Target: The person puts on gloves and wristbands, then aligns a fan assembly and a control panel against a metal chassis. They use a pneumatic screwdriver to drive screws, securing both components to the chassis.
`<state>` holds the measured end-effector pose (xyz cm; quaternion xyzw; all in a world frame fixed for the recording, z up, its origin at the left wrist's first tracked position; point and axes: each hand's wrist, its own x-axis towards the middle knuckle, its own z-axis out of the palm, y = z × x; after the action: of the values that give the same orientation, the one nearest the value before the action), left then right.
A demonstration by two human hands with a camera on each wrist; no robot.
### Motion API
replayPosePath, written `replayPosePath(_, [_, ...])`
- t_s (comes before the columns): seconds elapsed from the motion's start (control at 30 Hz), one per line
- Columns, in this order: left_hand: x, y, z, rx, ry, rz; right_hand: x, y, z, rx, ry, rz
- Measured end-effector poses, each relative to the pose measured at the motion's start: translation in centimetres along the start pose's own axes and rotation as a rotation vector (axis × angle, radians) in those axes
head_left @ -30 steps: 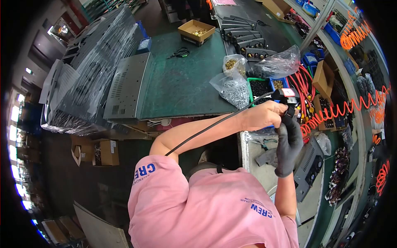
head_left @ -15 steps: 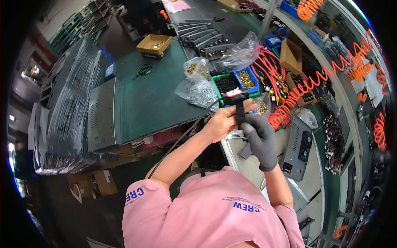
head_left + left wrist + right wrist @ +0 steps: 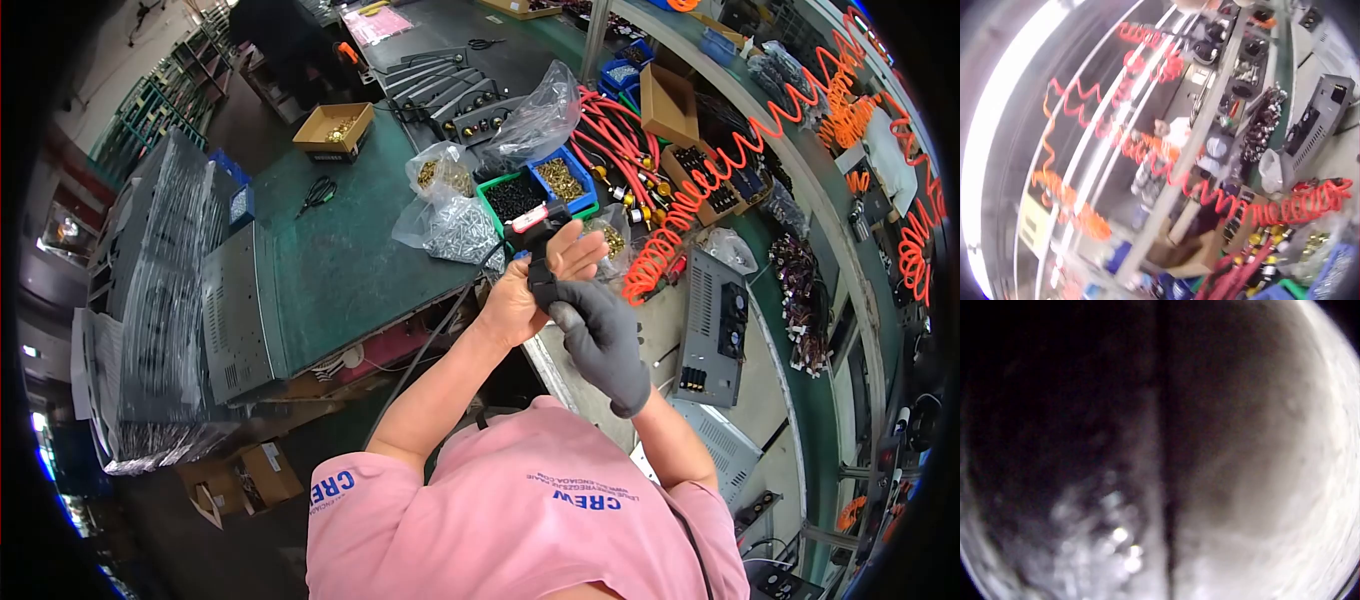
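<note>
In the head view a black strap runs around the bare left hand, with a small black camera bearing a white and red label on top. The left fingers point up and away, nearly straight, and hold nothing visible. From the right, my grey-gloved right hand pinches the strap close to the left palm; its fingertips are partly hidden there. A black cable runs from the camera along the left forearm. Neither hand can be made out clearly in the left wrist view, and the right wrist view is dark and blurred.
Beyond the hands lie a green bin, a blue bin of brass parts and a bag of screws. A red coiled hose hangs at the right, above a grey panel. Scissors lie on the green table.
Both hands have shifted left in the head view as the view turned. The left fingers, folded at first, now extend upward. The gloved hand stays at the strap.
</note>
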<state>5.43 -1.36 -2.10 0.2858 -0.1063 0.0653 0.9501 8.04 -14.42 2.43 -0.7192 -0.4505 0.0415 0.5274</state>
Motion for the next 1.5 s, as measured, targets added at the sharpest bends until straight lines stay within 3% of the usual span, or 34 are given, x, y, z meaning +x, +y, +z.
replayPosePath(0.1, [-0.3, 0.1, 0.6, -0.024, -0.031, -0.122, -0.5, 0.4, -0.3, -0.101, -0.003, -0.033])
replayPosePath(0.13, [-0.2, 0.0, 0.0, 0.204, -0.081, -0.042, -0.7, 0.7, -0.2, -0.163, -0.007, -0.043])
replayPosePath(0.17, [-0.4, 0.0, -0.3, 0.202, -0.083, -0.042, -0.9, 0.9, 0.2, -0.165, -0.006, -0.043])
replayPosePath(0.23, [-1.1, -0.1, -0.7, 0.846, -0.256, -0.009, -1.0, 1.0, 1.2, 0.241, 0.27, 0.091])
replayPosePath(0.27, [-1.3, -1.3, -0.5, 0.817, -0.258, 0.14, -1.1, 0.9, 1.0, 0.172, 0.272, 0.121])
replayPosePath(0.3, [-1.6, -1.2, -0.3, 0.817, -0.254, 0.137, -1.3, 0.6, 1.0, 0.175, 0.27, 0.125])
replayPosePath(0.37, [-1.7, -0.6, 0.1, 1.184, -0.287, 0.348, -1.3, 0.2, 1.0, -0.067, 0.166, 0.015])
replayPosePath(0.43, [-1.8, -1.2, -0.4, 1.199, -0.34, 0.324, -1.0, -0.3, 0.9, -0.183, 0.149, -0.083])
replayPosePath(0.5, [-2.3, -2.3, 0.5, -0.029, -0.126, -0.09, -1.0, -0.4, 0.9, -0.273, 0.07, -0.197])
replayPosePath(0.57, [-2.0, -1.5, 0.6, 0.007, -0.17, 0.003, -0.4, -1.6, 0.3, -0.257, 0.04, -0.168])
replayPosePath(0.63, [-1.8, 0.9, 1.1, 0.136, 0.074, 0.18, 0.0, -2.1, -0.4, -0.286, 0.281, -0.288])
replayPosePath(0.67, [-1.6, 1.9, 1.3, -0.05, 0.175, 0.188, -0.2, -1.2, -0.6, -0.296, 0.242, -0.236])
replayPosePath(0.7, [-1.7, 2.1, 0.8, -0.179, 0.107, 0.202, -0.2, -0.6, -0.4, -0.296, 0.24, -0.236])
replayPosePath(0.77, [-1.8, 2.1, 0.8, -0.593, 0.055, 0.099, 0.1, 0.6, 0.1, -0.463, 0.029, -0.159])
replayPosePath(0.87, [-1.8, 1.8, 0.9, -0.732, 0.029, 0.08, 0.0, 1.7, 1.0, -0.457, 0.023, -0.195])
replayPosePath(0.97, [-1.7, 1.5, 0.3, -0.746, 0.017, 0.09, -0.2, 1.8, 1.2, -0.474, 0.029, -0.233])
replayPosePath(1.07, [-1.4, 1.8, 1.2, -0.596, 0.073, 0.091, -0.1, 2.4, 1.9, -0.305, 0.118, -0.231])
replayPosePath(1.23, [-1.4, 1.9, 1.0, -0.557, 0.104, 0.086, -0.2, 2.6, 1.9, -0.068, 0.105, -0.139])
replayPosePath(1.3, [-1.6, 1.4, 0.9, -0.542, 0.122, 0.056, 0.0, 2.8, 1.9, 0.152, 0.129, -0.011])
replayPosePath(1.37, [-1.5, 1.0, 1.0, -0.338, 0.142, 0.118, 0.3, 3.2, 1.7, 0.132, 0.103, -0.009])
replayPosePath(1.43, [-1.1, 0.7, 0.7, -0.29, 0.195, 0.143, 0.7, 3.2, 1.7, -0.142, 0.105, -0.129])
replayPosePath(1.5, [-0.8, 1.0, 0.8, -0.218, 0.254, 0.181, 0.6, 3.5, 2.2, -0.122, 0.128, -0.136])
